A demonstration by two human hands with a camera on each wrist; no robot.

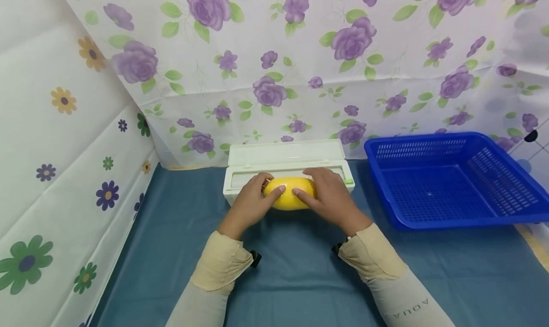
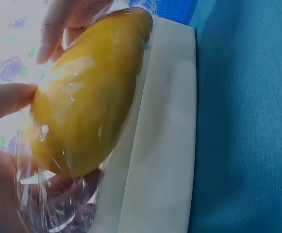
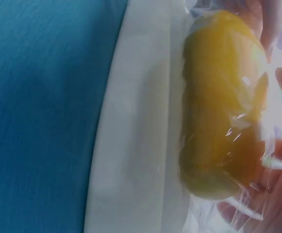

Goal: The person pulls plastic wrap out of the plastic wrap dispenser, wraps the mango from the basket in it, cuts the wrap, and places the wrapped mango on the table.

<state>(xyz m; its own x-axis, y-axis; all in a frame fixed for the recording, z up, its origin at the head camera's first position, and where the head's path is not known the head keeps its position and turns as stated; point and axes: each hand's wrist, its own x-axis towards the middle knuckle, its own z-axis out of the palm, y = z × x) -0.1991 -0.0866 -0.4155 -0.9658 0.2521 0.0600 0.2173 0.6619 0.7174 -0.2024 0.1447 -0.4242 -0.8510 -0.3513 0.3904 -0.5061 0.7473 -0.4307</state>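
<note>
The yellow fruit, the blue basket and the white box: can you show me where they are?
yellow fruit [image 1: 289, 200]: head view, on its side between the thumbs.
blue basket [image 1: 443, 193]: head view, on its bare holed floor.
white box [image 1: 285, 153]: head view, on its open lid.

1 yel fruit [image 1: 288, 198]; 2 hands [image 1: 250, 199], its 9 & 3 o'clock; 1 wht box [image 1: 286, 167], 12; 1 blue bskt [image 1: 433, 184], 3; 2 sleeves [image 1: 210, 286], approx 8 & 4.
</note>
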